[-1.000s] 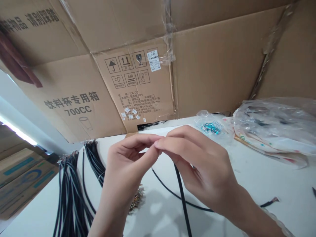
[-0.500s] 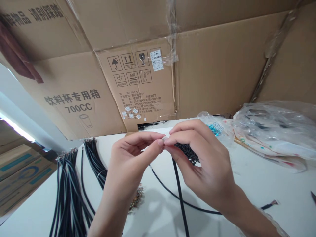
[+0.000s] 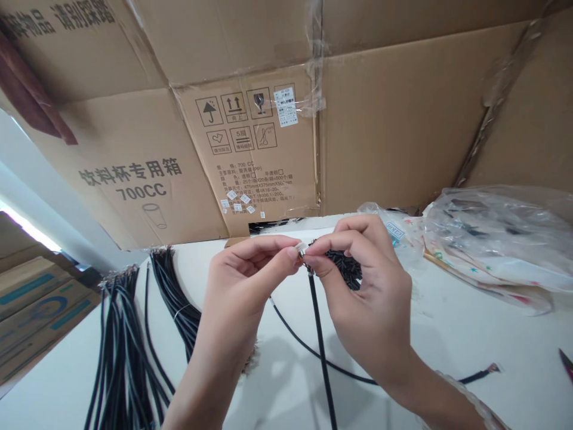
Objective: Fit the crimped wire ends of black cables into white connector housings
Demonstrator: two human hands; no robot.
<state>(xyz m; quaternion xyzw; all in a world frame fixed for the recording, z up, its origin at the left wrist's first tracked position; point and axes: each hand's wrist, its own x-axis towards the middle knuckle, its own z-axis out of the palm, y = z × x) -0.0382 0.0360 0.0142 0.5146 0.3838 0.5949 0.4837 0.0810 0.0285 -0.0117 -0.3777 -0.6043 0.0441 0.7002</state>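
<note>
My left hand pinches a small white connector between thumb and index finger. Against it, my right hand is closed in a pinch at the thin wires fanning from the end of a black cable. Fingertips cover most of those wires, so whether any sit inside the connector cannot be made out. The cable runs down from the hands to the lower edge of the view. A second thin black cable crosses behind it on the white table.
Bundles of black cables with stripped ends lie at left. Behind my right hand is a pile of short black pieces. A clear plastic bag rests at right, and dark-bladed tool shows at the right edge. Cardboard walls the back.
My right hand has turned and dropped slightly, its fingers shifting at the wires. More of the white connector and the cable's stripped end now shows between the hands.
</note>
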